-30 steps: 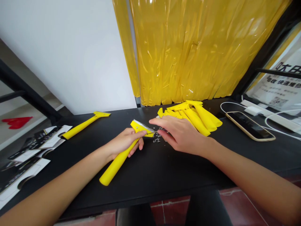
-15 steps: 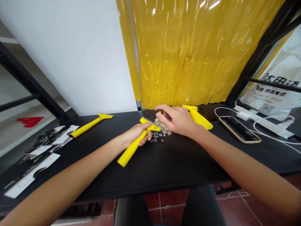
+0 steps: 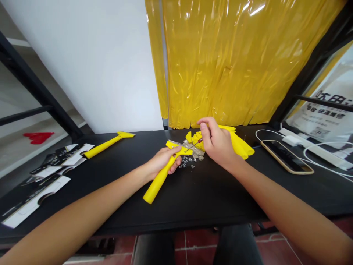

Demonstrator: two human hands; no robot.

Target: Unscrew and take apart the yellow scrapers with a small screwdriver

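Note:
My left hand [image 3: 165, 159] is closed around the neck of a yellow scraper [image 3: 157, 183], whose handle slants down toward me. A metal blade edge [image 3: 176, 142] shows along the far side of its head. In my right hand [image 3: 219, 141] is a thin screwdriver [image 3: 196, 143] with a reddish handle, its tip at a screw on the scraper head. Small screws and nuts [image 3: 187, 161] lie scattered just beyond my left fingers. Behind them are a pile of flat metal blades [image 3: 199, 152] and several yellow head pieces [image 3: 188, 136], partly hidden by my right hand.
More yellow handles [image 3: 241, 145] lie right of my right hand. Another yellow scraper [image 3: 109, 144] rests at the left beside printed cardboard sleeves [image 3: 52, 187]. A phone [image 3: 286, 156], white cables and a power strip [image 3: 317, 149] occupy the right side. Yellow plastic strips [image 3: 220, 66] hang behind the black table [image 3: 209, 198].
My right hand has shifted and turned, and the screwdriver and yellow head pieces show more clearly. My left hand still holds the scraper. The whole view has shifted slightly.

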